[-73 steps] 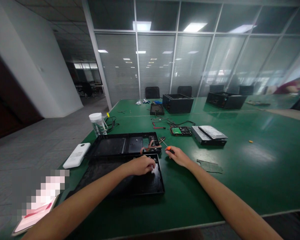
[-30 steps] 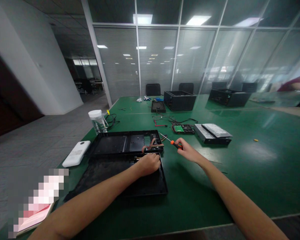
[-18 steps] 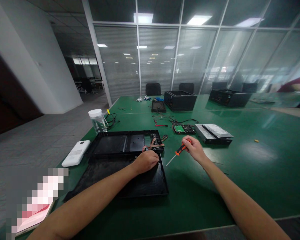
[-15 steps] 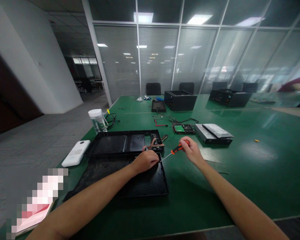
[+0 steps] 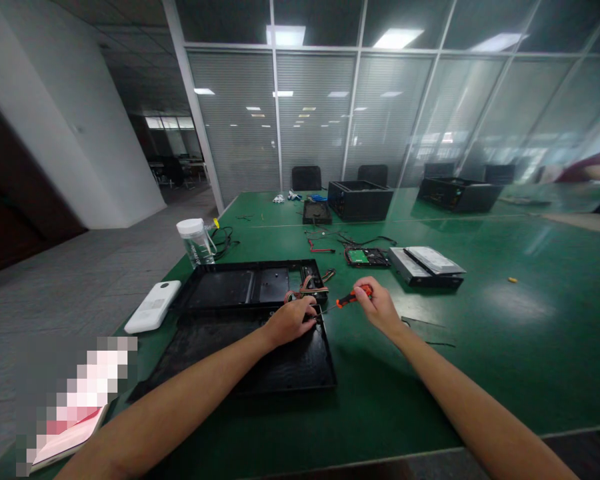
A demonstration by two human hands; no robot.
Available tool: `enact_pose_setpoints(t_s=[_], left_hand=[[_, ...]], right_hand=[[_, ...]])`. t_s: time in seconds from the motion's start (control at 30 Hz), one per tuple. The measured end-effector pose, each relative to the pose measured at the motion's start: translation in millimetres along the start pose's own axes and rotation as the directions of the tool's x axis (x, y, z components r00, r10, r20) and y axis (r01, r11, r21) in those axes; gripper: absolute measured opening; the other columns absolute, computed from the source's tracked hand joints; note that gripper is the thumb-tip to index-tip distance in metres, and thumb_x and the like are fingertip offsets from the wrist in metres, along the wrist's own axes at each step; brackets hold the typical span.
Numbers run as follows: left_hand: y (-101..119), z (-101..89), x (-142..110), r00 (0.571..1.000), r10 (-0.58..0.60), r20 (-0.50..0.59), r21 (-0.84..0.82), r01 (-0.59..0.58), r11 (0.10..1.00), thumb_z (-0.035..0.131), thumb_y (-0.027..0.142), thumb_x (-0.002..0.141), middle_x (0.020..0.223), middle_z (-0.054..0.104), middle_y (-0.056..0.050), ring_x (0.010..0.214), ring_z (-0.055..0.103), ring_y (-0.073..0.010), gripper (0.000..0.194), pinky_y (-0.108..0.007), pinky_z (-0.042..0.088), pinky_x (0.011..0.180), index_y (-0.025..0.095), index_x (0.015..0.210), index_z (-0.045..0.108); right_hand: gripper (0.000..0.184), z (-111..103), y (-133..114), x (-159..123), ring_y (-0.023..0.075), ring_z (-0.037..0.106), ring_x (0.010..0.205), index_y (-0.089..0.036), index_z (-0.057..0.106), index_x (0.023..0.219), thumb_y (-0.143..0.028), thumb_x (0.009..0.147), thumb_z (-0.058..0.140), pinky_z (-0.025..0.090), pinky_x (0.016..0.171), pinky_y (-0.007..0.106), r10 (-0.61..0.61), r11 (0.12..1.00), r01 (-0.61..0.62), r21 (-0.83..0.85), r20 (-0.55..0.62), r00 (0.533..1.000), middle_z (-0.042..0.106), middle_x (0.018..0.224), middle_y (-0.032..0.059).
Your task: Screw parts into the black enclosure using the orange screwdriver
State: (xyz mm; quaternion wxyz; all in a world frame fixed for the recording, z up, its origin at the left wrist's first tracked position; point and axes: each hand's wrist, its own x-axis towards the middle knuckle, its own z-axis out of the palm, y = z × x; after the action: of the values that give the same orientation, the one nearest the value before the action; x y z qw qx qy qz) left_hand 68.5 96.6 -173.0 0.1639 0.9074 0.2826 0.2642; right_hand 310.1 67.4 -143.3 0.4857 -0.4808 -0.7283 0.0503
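Observation:
My right hand (image 5: 380, 305) is wrapped round the orange and black handle of a screwdriver (image 5: 347, 299). Its thin shaft slopes down to the left, toward my left hand (image 5: 291, 321). There the fingers are bent in a pinch at the top right corner of a black panel with a raised rim (image 5: 300, 367); whatever they hold by the screwdriver's tip is too small to make out. Just behind lies a second black piece, an open computer case panel (image 5: 225, 287), with striped ribbon wires (image 5: 307, 291) at its right end.
On the green table (image 5: 480, 373) are a drive with a green circuit board (image 5: 359, 257), a silver and black drive (image 5: 425, 267), loose cables (image 5: 370, 240) and a small yellow piece (image 5: 513, 280). A white device (image 5: 153, 307) and clear bottle (image 5: 196, 241) stand left. Black cases (image 5: 360, 201) are behind.
My right hand and the screwdriver have shifted slightly left and down, bringing the tip in between my left fingers. My left fingers have spread a little and risen at the panel's corner.

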Motion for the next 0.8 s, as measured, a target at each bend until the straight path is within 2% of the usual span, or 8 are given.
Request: enact_pose_setpoints(t_s=[0.17,0.27,0.43,0.57,0.6,0.7,0.73,0.8], left_hand=[[-2,1.3,0,1.0,-0.005,0.02,-0.007,0.005,1.0,0.053,0.018,0.08,0.097,0.066,-0.004,0.096,0.06,-0.0163,0.037,-0.03,0.041,0.088,0.017,0.113,0.039],[-3,1.9,-1,1.0,-0.013,0.021,-0.011,0.013,1.0,0.053,0.019,0.081,0.098,0.066,-0.004,0.097,0.06,-0.0164,0.039,-0.031,0.04,0.089,0.018,0.116,0.037],[-2,3.0,0,1.0,-0.014,0.011,0.007,0.014,1.0,0.055,0.02,0.081,0.096,0.067,-0.004,0.099,0.059,-0.0169,0.04,-0.032,0.039,0.09,0.017,0.116,0.036],[-1,2.8,1,1.0,-0.012,0.003,0.035,0.012,0.999,0.057,0.021,0.081,0.095,0.066,-0.004,0.098,0.059,-0.0177,0.041,-0.032,0.04,0.088,0.017,0.116,0.037],[-1,2.5,1,1.0,-0.008,0.005,0.042,0.007,0.999,0.057,0.02,0.08,0.095,0.066,-0.004,0.098,0.059,-0.018,0.041,-0.032,0.04,0.088,0.017,0.116,0.037],[1,1.4,1,1.0,0.008,0.003,0.054,-0.008,0.998,0.058,0.019,0.08,0.092,0.067,-0.003,0.097,0.059,-0.0184,0.04,-0.032,0.04,0.086,0.017,0.115,0.039],[1,1.1,1,1.0,0.009,0.0,0.054,-0.009,0.998,0.058,0.019,0.08,0.092,0.067,-0.003,0.097,0.059,-0.0185,0.041,-0.032,0.041,0.086,0.017,0.116,0.039],[2,0.6,1,1.0,0.001,-0.003,0.055,-0.001,0.998,0.058,0.019,0.08,0.091,0.067,-0.003,0.097,0.059,-0.0188,0.042,-0.033,0.04,0.086,0.017,0.116,0.038]], right_hand=[[0.024,-1,-2,0,0.0125,0.052,0.058,-0.019,0.053,0.081,-0.038,0.086,0.04,0.039,0.059,0.023,-0.04,0.997,0.042,-0.071,0.021,0.999,0.057,0.068,0.0012],[0.032,-9,-16,6,0.0126,0.053,0.057,-0.018,0.056,0.078,-0.043,0.087,0.038,0.036,0.057,0.022,-0.089,0.971,0.11,-0.212,0.107,0.99,0.059,0.065,0.0019],[0.048,-30,-70,31,0.0169,0.056,0.057,-0.016,0.06,0.072,-0.052,0.087,0.032,0.028,0.053,0.025,-0.006,0.766,0.247,-0.593,0.378,0.926,0.062,0.061,0.0073],[0.034,-32,-103,46,0.0165,0.058,0.062,-0.02,0.056,0.103,-0.041,0.091,0.032,0.031,0.055,0.024,-0.053,0.831,0.353,-0.429,0.57,0.82,0.066,0.074,0.0048],[0.034,-30,-106,49,0.0169,0.058,0.063,-0.021,0.057,0.102,-0.043,0.09,0.034,0.032,0.057,0.025,-0.053,0.842,0.345,-0.414,0.575,0.817,0.065,0.073,0.0047],[0.045,-23,-107,55,0.021,0.059,0.065,-0.017,0.06,0.08,-0.055,0.086,0.036,0.034,0.059,0.028,0.05,0.809,0.241,-0.537,0.47,0.881,0.062,0.064,0.009],[0.047,-21,-106,57,0.0218,0.059,0.065,-0.017,0.059,0.079,-0.057,0.085,0.036,0.034,0.059,0.028,0.075,0.802,0.21,-0.559,0.443,0.893,0.062,0.063,0.0096],[0.042,-20,-102,60,0.02,0.058,0.063,-0.017,0.057,0.093,-0.052,0.087,0.035,0.034,0.058,0.027,0.074,0.849,0.2,-0.49,0.485,0.872,0.063,0.067,0.0074]])
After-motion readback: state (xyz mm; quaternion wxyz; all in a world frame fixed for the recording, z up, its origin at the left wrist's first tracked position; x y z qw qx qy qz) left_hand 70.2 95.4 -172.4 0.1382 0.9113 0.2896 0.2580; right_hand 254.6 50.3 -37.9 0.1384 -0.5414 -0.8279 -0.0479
